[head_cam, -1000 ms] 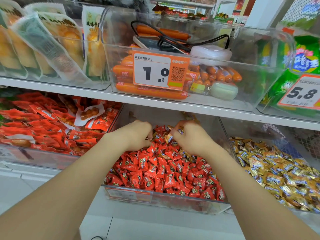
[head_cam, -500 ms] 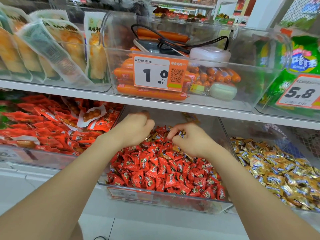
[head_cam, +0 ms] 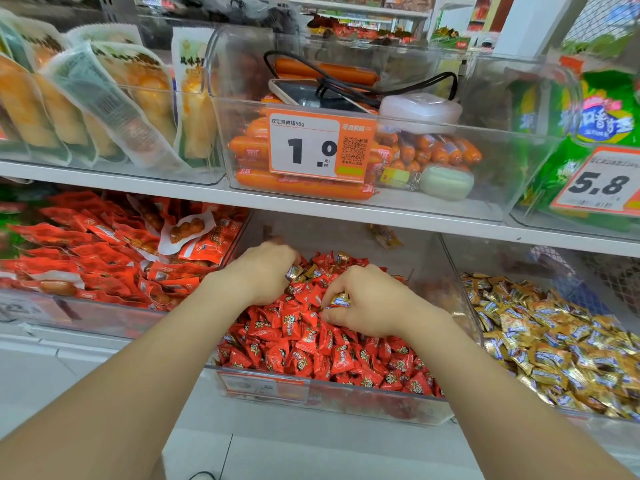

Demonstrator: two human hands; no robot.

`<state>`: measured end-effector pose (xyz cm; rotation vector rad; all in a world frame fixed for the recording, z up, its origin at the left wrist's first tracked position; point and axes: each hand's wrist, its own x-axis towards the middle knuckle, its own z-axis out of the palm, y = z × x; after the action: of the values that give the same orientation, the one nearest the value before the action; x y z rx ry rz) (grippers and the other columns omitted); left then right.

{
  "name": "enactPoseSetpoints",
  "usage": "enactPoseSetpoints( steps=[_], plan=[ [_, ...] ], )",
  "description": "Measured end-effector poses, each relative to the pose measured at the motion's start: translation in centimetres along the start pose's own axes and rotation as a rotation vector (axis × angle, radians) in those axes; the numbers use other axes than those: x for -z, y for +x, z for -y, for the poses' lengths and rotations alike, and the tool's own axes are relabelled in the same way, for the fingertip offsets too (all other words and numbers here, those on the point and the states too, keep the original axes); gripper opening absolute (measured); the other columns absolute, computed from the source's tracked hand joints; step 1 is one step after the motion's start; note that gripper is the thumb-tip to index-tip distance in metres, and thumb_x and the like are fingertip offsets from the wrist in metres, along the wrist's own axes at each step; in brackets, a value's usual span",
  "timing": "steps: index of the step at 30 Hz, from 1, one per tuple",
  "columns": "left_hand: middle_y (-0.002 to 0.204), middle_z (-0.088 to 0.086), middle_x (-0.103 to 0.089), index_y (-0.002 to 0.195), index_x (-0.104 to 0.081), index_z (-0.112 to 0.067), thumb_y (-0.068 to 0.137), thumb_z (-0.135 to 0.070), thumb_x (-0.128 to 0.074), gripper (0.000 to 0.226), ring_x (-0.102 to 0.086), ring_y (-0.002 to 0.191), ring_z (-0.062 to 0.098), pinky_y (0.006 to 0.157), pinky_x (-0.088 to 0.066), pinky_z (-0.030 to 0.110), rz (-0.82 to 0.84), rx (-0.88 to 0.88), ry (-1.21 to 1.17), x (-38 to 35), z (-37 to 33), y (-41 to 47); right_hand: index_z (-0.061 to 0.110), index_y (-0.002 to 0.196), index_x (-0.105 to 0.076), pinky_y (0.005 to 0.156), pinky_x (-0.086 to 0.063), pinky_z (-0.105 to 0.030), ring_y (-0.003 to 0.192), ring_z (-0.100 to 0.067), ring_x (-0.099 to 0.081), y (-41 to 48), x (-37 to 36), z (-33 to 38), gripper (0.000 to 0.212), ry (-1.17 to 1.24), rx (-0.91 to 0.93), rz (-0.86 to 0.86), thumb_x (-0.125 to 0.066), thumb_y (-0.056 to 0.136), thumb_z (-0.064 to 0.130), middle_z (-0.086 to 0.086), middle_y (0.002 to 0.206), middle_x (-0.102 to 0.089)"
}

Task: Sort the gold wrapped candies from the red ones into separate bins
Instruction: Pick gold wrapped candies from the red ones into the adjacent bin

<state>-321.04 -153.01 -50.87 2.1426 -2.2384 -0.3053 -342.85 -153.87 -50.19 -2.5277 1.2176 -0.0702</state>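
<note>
Stray gold candies (head_cam: 338,301) amid red candies (head_cam: 311,344)

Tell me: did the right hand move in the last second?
Yes: the right hand shifted slightly toward the person, farther below the orange price tag.

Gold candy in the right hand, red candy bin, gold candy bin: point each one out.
gold candy (head_cam: 339,301), head view, on its visible wrapper.
red candy bin (head_cam: 346,400), head view, on its clear front wall.
gold candy bin (head_cam: 502,258), head view, on its bare back wall.
</note>
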Motion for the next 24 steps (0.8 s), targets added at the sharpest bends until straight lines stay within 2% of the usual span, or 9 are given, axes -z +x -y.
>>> enactPoseSetpoints(
  steps=[2,5,7,9,12,16,19,22,24],
  plan=[
    [0.152,0.003,-0.048,0.152,-0.049,-0.036,0.095,-0.004,-0.059,0.066,-0.050,0.140,0.032,0.110,-0.045,0.039,0.072,-0.046,0.068,0.0,0.0,0.2,0.039,0.099,-0.080,0.078,-0.057,-0.030,0.076,-0.011,-0.066,0.3,0.1,-0.2,0.015,0.086,-0.003,-0.061,-0.072,0.090,0.049,0.011,0.075,-0.071],
    [0.156,0.004,-0.047,0.156,-0.041,-0.040,0.092,0.002,-0.056,0.078,-0.051,0.139,0.033,0.110,-0.048,0.043,0.132,-0.042,0.103,-0.3,0.1,0.9,0.033,0.085,-0.079,0.052,-0.045,-0.018,0.049,-0.004,-0.058,0.0,0.8,-0.3,0.011,0.258,-0.068,-0.089,-0.072,0.091,0.040,0.012,0.060,-0.069],
    [0.154,0.005,-0.050,0.155,-0.042,-0.041,0.091,0.003,-0.057,0.079,-0.054,0.136,0.035,0.108,-0.050,0.046,0.137,-0.047,0.125,-0.6,0.1,1.4,0.025,0.084,-0.076,0.048,-0.044,-0.023,0.045,-0.008,-0.053,-0.3,1.2,-0.4,0.017,0.362,-0.097,-0.108,-0.065,0.092,0.035,0.004,0.065,-0.073],
    [0.147,0.004,-0.056,0.149,-0.050,-0.040,0.091,0.003,-0.057,0.072,-0.058,0.130,0.033,0.103,-0.053,0.045,0.113,-0.072,0.142,-0.8,0.1,1.8,0.017,0.088,-0.072,0.048,-0.043,-0.025,0.045,-0.011,-0.048,-0.4,1.5,-0.4,0.024,0.418,-0.133,-0.119,-0.058,0.093,0.035,-0.003,0.064,-0.070],
    [0.130,0.003,-0.063,0.131,-0.063,-0.032,0.095,-0.002,-0.057,0.047,-0.062,0.117,0.030,0.092,-0.054,0.041,0.084,-0.113,0.113,-1.3,-0.2,1.9,0.010,0.096,-0.065,0.047,-0.035,-0.023,0.046,-0.012,-0.044,-0.1,1.4,-0.7,0.030,0.482,-0.190,-0.149,-0.052,0.100,0.036,0.004,0.058,-0.054],
    [0.096,-0.002,-0.068,0.095,-0.066,-0.023,0.098,-0.025,-0.068,0.004,-0.064,0.092,0.025,0.079,-0.052,0.036,-0.002,-0.167,-0.035,-1.2,-0.7,1.3,0.005,0.098,-0.062,0.058,-0.041,-0.029,0.065,-0.026,-0.061,0.0,1.6,-0.6,0.036,0.530,-0.219,-0.235,-0.052,0.104,0.040,0.000,0.067,-0.056],
    [0.083,-0.005,-0.066,0.086,-0.066,-0.022,0.096,-0.040,-0.073,0.022,-0.064,0.083,0.021,0.076,-0.053,0.035,-0.045,-0.147,-0.214,-0.4,-0.6,0.2,0.003,0.096,-0.058,0.058,-0.040,-0.031,0.062,-0.021,-0.054,0.0,1.9,-0.8,0.039,0.557,-0.274,-0.242,-0.052,0.103,0.041,-0.005,0.072,-0.057],
    [0.082,-0.006,-0.069,0.088,-0.070,-0.025,0.096,-0.043,-0.071,0.020,-0.064,0.078,0.011,0.070,-0.048,0.030,-0.201,-0.147,-0.332,0.9,-0.9,-1.6,0.004,0.097,-0.064,0.058,-0.043,-0.030,0.061,-0.021,-0.056,-0.4,2.2,-0.9,0.043,0.617,-0.314,-0.244,-0.053,0.102,0.045,-0.006,0.072,-0.061],
    [0.075,-0.007,-0.072,0.086,-0.071,-0.027,0.096,-0.043,-0.071,0.019,-0.061,0.063,0.002,0.060,-0.041,0.024,-0.277,-0.120,-0.466,1.7,-1.8,-3.1,0.009,0.088,-0.066,0.063,-0.046,-0.031,0.060,-0.015,-0.058,-0.8,2.4,-0.8,0.045,0.658,-0.286,-0.267,-0.057,0.103,0.051,0.000,0.068,-0.062]
  ],
)
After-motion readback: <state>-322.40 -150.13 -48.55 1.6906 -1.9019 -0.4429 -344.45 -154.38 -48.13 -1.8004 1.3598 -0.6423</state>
